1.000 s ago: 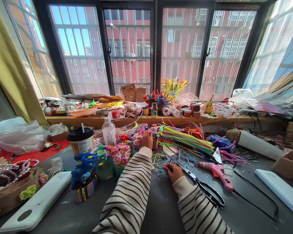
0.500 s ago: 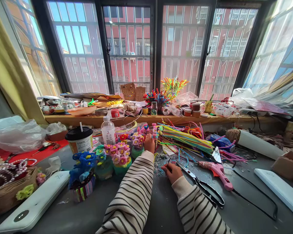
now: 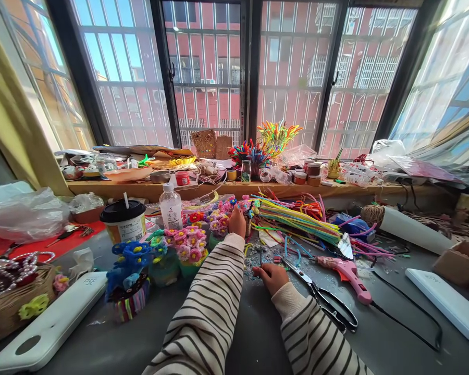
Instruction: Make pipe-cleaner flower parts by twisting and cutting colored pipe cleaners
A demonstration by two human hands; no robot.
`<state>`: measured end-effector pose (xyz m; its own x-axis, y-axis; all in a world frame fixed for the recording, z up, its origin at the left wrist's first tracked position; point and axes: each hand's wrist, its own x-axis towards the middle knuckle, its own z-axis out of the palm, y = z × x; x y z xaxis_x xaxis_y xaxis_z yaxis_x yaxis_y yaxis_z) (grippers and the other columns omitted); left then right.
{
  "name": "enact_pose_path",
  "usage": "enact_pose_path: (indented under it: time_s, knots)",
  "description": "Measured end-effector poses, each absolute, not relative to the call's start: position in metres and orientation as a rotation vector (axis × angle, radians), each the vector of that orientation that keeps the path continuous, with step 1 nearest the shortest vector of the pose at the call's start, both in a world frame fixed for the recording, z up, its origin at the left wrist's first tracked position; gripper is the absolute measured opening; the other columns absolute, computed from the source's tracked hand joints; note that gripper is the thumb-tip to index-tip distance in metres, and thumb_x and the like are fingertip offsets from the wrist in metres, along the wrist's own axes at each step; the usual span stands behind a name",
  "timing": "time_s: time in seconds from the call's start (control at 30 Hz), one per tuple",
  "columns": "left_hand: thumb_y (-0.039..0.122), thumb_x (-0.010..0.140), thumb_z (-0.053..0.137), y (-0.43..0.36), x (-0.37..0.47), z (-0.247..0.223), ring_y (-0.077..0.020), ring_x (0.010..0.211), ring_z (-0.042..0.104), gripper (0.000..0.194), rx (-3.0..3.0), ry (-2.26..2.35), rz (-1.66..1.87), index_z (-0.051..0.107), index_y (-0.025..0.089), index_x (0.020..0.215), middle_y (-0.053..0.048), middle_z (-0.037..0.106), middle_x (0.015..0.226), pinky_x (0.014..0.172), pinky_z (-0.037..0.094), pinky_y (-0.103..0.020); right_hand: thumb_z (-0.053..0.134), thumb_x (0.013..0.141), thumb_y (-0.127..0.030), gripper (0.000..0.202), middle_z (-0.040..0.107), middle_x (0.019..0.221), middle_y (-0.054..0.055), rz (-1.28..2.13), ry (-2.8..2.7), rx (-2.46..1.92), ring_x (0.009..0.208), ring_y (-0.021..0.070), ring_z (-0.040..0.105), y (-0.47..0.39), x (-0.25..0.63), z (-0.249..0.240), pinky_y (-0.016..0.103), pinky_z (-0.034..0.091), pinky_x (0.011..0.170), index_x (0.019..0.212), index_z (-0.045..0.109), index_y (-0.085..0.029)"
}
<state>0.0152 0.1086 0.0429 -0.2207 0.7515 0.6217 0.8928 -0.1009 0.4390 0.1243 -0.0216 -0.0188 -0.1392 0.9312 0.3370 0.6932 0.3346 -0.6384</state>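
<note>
My left hand [image 3: 237,223] reaches forward among small pipe-cleaner flowers, its fingers closed; whatever they hold is hidden. Pink and purple flowers [image 3: 218,224] stand in a pot just left of it, and small multicoloured flowers [image 3: 253,207] are on its right. My right hand [image 3: 272,276] is low over the grey table [image 3: 258,323], closed around a thin dark stick-like tool [image 3: 260,254] that points upward. Close to the right hand lie scissors [image 3: 308,284] with black handles. A pink glue gun [image 3: 352,278] rests beyond them.
A bundle of pipe cleaners [image 3: 300,221] lies behind my right hand. To the left stand blue flowers [image 3: 128,265] in a striped pot, a lidded cup [image 3: 123,221] and a bottle [image 3: 171,205]. White power banks [image 3: 50,323] flank the table. The glue gun's cable [image 3: 410,333] loops at right.
My right hand has shifted slightly left, and the dark tool in it now stands more upright. My left hand stays by the flowers, a little further left. The view has tilted slightly.
</note>
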Motion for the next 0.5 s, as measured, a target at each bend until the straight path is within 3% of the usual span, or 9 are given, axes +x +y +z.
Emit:
enact_pose_path:
  time_s: [0.5]
  knots:
    - [0.006, 0.073, 0.028, 0.109, 0.012, 0.071, -0.0210, 0.071, 0.056, 0.026, -2.020, -2.038, -0.911, 0.048, 0.012, 0.089, -0.013, 0.059, 0.075, 0.057, 0.039, -0.027, 0.037, 0.074, -0.037, 0.035, 0.053, 0.047, 0.000, 0.422, -1.949, -1.449, 0.046, 0.0098, 0.044, -0.025, 0.124, -0.014, 0.019, 0.027, 0.044, 0.057, 0.062, -0.018]
